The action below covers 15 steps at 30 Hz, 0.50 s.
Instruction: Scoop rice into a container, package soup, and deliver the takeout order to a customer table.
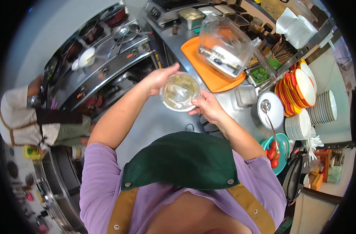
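Both of my hands hold a round clear plastic container between them, in front of my green apron. My left hand is at its left rim, thumb up along the edge. My right hand grips its lower right rim with the thumb on top. The container shows a pale yellowish content, perhaps liquid; whether a lid is on it I cannot tell. Beyond it, an orange tray lies on the steel counter, with a large clear plastic bin tilted over it.
Right: a tub of chopped greens, a white bowl with a ladle, stacked orange-rimmed dishes, white plates and tomatoes in a teal bowl. Left: a stove with pots, and another person beside it.
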Tool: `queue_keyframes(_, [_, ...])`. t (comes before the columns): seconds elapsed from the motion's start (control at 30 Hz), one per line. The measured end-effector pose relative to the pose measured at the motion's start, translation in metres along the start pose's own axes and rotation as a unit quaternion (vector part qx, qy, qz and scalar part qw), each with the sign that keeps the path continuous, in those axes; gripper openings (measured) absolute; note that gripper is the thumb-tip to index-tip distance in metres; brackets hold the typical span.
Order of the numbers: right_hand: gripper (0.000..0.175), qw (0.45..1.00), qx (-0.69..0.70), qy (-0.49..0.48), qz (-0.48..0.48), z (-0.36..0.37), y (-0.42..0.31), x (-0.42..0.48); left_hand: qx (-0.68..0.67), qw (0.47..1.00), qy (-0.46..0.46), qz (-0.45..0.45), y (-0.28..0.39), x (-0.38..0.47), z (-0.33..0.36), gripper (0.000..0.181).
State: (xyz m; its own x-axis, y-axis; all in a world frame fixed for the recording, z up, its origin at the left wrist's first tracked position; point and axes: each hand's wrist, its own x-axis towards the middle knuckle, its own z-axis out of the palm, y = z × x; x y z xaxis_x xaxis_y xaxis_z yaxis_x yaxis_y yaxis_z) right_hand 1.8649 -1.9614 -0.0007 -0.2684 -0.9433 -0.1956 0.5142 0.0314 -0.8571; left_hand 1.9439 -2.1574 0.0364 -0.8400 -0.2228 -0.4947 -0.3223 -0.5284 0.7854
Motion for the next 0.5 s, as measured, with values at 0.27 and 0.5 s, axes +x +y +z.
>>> queue_keyframes(0.27, [0.055, 0.988, 0.063, 0.117, -0.074, -0.046, -0.077, 0.043, 0.098, 0.992, 0.003, 0.086, 0.081, 0.099, 0.042, 0.032])
queue_keyframes(0.5, [0.04, 0.958, 0.049, 0.248, -0.137, -0.088, -0.141, 0.069, -0.008, 0.989, -0.147, 0.023, 0.123, 0.163, 0.082, 0.045])
